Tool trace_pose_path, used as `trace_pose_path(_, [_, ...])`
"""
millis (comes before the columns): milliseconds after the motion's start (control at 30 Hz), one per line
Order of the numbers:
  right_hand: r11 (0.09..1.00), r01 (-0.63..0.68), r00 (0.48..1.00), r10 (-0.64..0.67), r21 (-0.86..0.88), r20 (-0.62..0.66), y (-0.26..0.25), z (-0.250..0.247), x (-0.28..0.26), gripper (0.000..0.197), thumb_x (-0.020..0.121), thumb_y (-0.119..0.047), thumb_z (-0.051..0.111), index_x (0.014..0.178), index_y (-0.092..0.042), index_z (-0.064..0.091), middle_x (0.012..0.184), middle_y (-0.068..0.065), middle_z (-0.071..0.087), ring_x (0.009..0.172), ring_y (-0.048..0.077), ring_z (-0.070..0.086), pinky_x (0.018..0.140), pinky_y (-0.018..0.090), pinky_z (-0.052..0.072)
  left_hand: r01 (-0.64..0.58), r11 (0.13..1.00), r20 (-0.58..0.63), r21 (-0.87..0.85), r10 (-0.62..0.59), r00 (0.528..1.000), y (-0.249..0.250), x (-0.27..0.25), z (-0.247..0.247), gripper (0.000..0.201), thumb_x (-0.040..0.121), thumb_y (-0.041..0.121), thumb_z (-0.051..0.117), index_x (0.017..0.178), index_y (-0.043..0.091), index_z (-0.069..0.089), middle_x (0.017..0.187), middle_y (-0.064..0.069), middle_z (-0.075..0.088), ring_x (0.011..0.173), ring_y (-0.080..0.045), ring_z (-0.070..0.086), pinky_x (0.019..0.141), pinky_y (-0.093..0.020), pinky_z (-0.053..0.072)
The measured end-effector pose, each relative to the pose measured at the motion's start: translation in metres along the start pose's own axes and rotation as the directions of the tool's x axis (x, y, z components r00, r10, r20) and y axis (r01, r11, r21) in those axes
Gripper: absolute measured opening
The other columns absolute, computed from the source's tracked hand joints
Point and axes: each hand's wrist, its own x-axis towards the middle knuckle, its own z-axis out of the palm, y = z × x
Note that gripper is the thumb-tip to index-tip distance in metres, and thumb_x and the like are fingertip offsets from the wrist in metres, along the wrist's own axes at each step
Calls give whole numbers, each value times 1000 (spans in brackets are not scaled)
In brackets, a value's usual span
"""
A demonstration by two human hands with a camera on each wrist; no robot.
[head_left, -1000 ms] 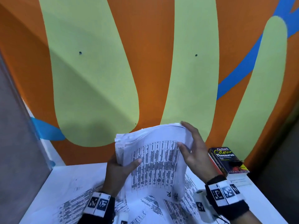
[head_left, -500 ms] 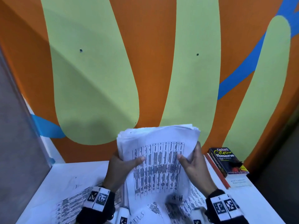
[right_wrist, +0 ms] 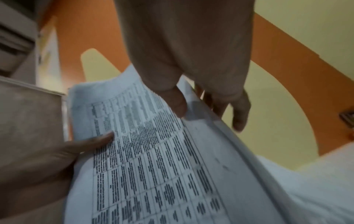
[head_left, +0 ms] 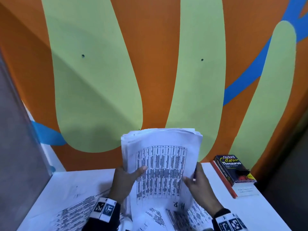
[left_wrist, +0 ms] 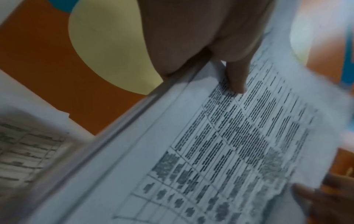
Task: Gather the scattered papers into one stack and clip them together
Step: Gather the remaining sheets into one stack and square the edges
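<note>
Between both hands, curved printed paper stack

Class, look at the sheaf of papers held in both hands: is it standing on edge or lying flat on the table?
On edge. The sheaf rises upright, left hand and right hand gripping its sides.

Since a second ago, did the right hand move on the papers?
Yes. The right hand slid down the right edge of the stack: it reached above the thesaurus, now sits level with it.
</note>
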Motion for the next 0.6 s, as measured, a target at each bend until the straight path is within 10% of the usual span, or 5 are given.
trace_pose_path(100, [925,289,857,-365,-247,-365,-36,-24,3,68,80,-8,70,137,-18,35,129,7,46,124,26,45,108,26,30,-33,998,4,47,33,999,18,3,3,55,67,29,86,52,18,35,45,8,28,40,-7,24,44,-21,22])
trace_pose_path(233, [635,463,816,-577,-618,19,-112,-48,17,83,74,-22,75,144,-22,31,143,2,44,138,23,32,115,55,18,-240,969,226,64,220,949,51,2,14,29,74,15,80,58,22,57,39,12,38,40,-1,30,45,-17,26])
trace_pose_path(400, [844,449,891,-446,-293,81,-116,-66,41,13,78,1,70,82,-10,65,80,-5,72,77,5,67,75,30,55,-242,967,286,72,213,934,55,1,6,22,71,27,84,65,22,63,48,16,49,46,-1,38,51,-18,31])
trace_pose_path(500, [920,384,922,-387,-76,-30,-94,-90,39,19,78,6,69,85,-12,69,68,-31,66,64,-21,54,61,2,42,-174,970,221,172,134,966,33,3,-40,44,63,36,87,51,15,51,50,13,39,50,-7,34,52,-26,29])
trace_pose_path(600, [965,247,953,-227,82,-201,-59,-100,39,27,78,3,71,62,-15,58,39,-15,49,40,-4,38,41,13,31,-94,995,150,43,87,985,17,5,-75,37,52,46,89,73,19,74,72,-7,74,64,-17,61,67,-41,54])
